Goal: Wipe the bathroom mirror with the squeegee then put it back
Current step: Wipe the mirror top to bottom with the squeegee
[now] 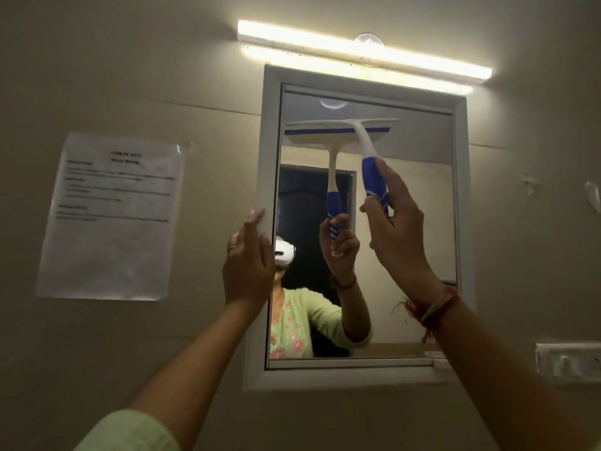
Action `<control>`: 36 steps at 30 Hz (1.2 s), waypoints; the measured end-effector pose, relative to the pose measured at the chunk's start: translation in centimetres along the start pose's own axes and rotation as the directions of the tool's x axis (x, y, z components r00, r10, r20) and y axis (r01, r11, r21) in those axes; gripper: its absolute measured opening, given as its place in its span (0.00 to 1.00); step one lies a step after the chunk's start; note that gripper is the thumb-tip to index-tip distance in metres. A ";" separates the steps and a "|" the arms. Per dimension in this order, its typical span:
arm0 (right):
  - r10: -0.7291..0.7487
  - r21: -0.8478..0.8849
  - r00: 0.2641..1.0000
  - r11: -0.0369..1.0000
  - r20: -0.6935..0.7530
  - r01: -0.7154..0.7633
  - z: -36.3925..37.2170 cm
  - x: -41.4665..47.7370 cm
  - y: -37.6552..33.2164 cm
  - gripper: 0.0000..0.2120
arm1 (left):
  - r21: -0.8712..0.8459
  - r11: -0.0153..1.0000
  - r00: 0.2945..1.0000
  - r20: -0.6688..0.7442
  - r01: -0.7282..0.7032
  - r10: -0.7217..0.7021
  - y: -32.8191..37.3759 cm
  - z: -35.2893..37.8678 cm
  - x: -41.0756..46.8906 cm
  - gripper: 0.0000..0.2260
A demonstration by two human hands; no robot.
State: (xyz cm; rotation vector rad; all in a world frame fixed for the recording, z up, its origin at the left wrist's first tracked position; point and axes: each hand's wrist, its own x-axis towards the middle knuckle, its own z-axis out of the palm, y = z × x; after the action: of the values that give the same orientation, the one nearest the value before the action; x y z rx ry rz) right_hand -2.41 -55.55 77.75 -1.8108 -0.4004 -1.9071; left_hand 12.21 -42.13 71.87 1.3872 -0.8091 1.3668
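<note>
My right hand (395, 229) is wrapped around the blue grip of the squeegee (367, 148), whose blade lies level against the upper part of the mirror (406, 255), near the top of the glass. My left hand (248, 265) rests flat on the left side of the mirror's white frame (265, 157), fingers loose and holding nothing, steadying me. To do this stroke well, I judge I should keep the blade edge pressed evenly along its whole width and draw it straight down in one steady pull, wrist firm so neither end lifts. In this dim light I cannot tell whether the blade is fully touching the glass at its left end, so I would lean slightly into that side.
</note>
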 end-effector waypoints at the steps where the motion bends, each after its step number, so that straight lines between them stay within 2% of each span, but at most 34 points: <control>1: -0.010 -0.003 1.000 1.000 -0.016 0.009 0.3 0.5 0.0 0.21 | 0.003 1.000 1.000 0.004 0.005 -0.005 0.0 0.0 0.0 0.15; 6: -0.014 -0.007 0.996 1.000 -0.091 0.013 1.6 2.7 -0.1 0.21 | -0.006 1.000 1.000 0.015 0.015 -0.015 -0.1 0.1 0.0 0.15; 11: 0.041 0.069 0.991 0.997 -0.130 -0.032 3.0 3.3 0.0 0.21 | 0.018 1.000 1.000 0.017 0.006 -0.006 -0.2 0.2 -0.1 0.16; 19: 0.054 0.144 0.993 0.989 -0.102 -0.039 4.1 2.8 0.4 0.22 | -0.003 1.000 1.000 0.021 0.006 -0.006 -0.2 0.1 -0.1 0.16; 24: 0.088 0.086 0.995 0.993 -0.052 -0.084 3.4 2.2 0.7 0.23 | -0.017 1.000 0.999 0.025 0.020 -0.020 -0.4 0.4 -0.1 0.16; 29: 0.037 -0.097 0.999 0.995 -0.004 -0.037 3.3 1.3 0.4 0.22 | -0.023 0.999 0.999 0.030 0.022 -0.021 -0.5 0.3 -0.2 0.16; 36: 0.066 -0.111 0.997 0.992 0.034 -0.062 2.7 0.6 0.0 0.22 | -0.036 0.999 0.999 0.039 0.037 -0.035 -0.5 0.3 -0.1 0.16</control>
State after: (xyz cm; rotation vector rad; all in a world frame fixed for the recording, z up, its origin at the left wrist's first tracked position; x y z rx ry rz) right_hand -0.14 -54.24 78.54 -1.9084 -0.2508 -1.8872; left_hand 12.74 -42.33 71.71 1.3967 -0.8262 1.2957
